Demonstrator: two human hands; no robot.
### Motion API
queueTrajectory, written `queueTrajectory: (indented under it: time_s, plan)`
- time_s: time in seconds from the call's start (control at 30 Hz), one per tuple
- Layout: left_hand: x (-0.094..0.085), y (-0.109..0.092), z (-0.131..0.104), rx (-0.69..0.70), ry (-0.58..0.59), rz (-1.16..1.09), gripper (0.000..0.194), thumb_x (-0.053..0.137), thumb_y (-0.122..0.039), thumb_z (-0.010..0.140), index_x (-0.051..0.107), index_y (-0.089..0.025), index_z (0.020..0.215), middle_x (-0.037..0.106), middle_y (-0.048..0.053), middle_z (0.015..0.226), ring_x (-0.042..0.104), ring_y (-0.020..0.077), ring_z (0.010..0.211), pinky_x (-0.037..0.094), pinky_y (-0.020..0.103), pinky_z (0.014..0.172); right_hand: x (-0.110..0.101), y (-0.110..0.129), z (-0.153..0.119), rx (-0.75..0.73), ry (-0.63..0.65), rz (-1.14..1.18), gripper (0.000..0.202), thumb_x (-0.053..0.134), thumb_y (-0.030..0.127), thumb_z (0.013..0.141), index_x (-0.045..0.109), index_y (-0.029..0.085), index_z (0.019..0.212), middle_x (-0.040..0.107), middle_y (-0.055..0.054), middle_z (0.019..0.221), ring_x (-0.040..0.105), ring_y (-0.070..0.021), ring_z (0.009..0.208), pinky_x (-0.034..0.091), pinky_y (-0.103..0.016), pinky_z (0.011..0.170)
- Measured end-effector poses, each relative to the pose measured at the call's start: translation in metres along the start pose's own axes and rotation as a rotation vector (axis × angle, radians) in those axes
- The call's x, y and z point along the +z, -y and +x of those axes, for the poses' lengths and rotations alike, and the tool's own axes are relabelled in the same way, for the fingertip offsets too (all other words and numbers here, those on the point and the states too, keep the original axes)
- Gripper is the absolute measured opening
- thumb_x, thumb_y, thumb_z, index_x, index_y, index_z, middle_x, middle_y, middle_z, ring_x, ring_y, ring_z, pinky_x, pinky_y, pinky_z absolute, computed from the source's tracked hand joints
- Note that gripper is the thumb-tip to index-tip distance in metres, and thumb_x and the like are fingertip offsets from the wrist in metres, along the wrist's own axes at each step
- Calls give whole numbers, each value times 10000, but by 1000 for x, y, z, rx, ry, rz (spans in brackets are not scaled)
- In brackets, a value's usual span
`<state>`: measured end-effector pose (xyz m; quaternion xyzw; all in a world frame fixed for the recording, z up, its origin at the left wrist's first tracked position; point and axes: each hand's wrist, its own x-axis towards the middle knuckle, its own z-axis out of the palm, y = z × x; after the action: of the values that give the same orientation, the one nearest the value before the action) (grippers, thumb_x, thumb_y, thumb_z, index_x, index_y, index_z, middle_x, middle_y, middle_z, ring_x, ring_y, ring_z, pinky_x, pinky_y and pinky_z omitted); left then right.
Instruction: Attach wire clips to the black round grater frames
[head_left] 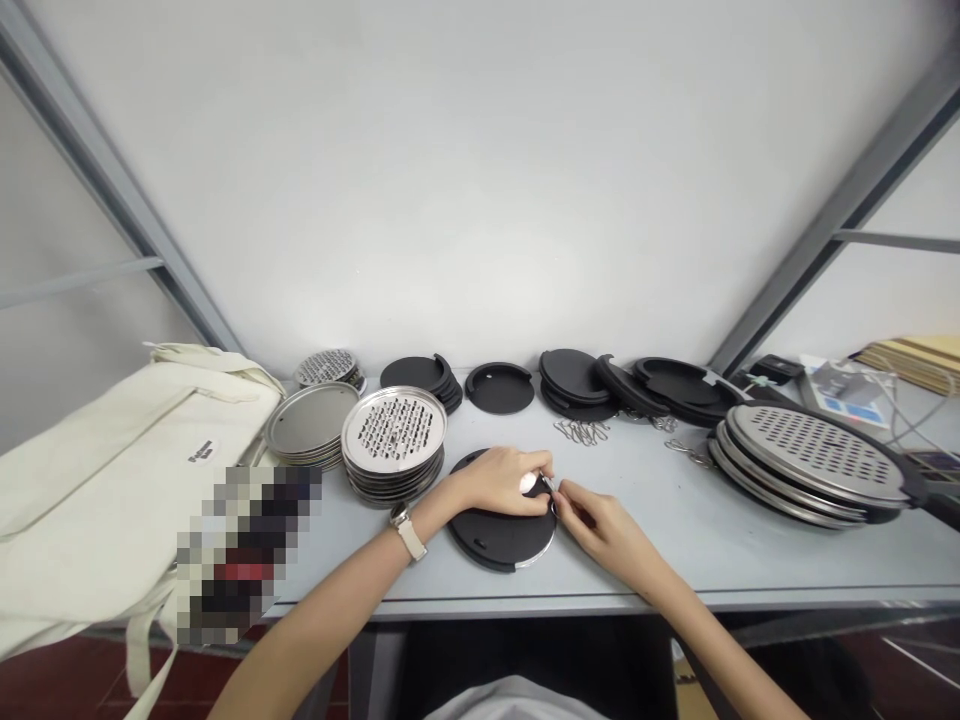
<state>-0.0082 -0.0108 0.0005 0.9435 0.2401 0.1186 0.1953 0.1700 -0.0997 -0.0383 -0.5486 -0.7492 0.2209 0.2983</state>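
A black round plate (499,535) lies on the table in front of me, with a silvery edge showing at its lower right. My left hand (506,480) rests over it, fingers curled around its right side. A small white patch (529,483) shows beside the fingers; what it is I cannot tell. At the plate's right rim, my right hand (596,520) pinches a small metal wire clip (551,487), its fingertips close to those of the left. Part of the clip is hidden by the fingers. Several similar wire clips (581,432) lie in a pile behind.
Left stand stacked grater discs (401,430) and plain metal discs (311,425) beside a cream bag (127,480). Black round covers (499,388) line the wall. A stack of perforated metal discs (817,455) stands right, near a box and cables. The table's front edge (480,605) is close.
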Motion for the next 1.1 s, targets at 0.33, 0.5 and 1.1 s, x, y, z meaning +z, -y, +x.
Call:
queueTrajectory:
  time_s: [0.33,0.5,1.1]
  plan:
    - [2,1,1,-10,3,-37,233,607,-325,759,555,-221,961,663,-14,884,621,166,787,406,229,640,-1,1,-1,-8,-5,8,287,369,303,936,349,213,664,364,60,552,335,-100,500,288,-228,493]
    - [3,2,1,7,-15,-61,222,615,-323,757,566,-222,949,668,-23,876,619,155,773,405,224,634,0,0,-2,1,-18,-1,306,360,337,941,328,215,662,357,62,548,333,-100,496,283,-227,492]
    - [5,6,1,13,-32,-100,234,618,-327,744,590,-219,949,677,-22,892,617,149,776,403,217,643,2,-2,-2,30,-33,-2,307,344,360,946,329,216,675,357,62,556,331,-104,505,270,-229,511]
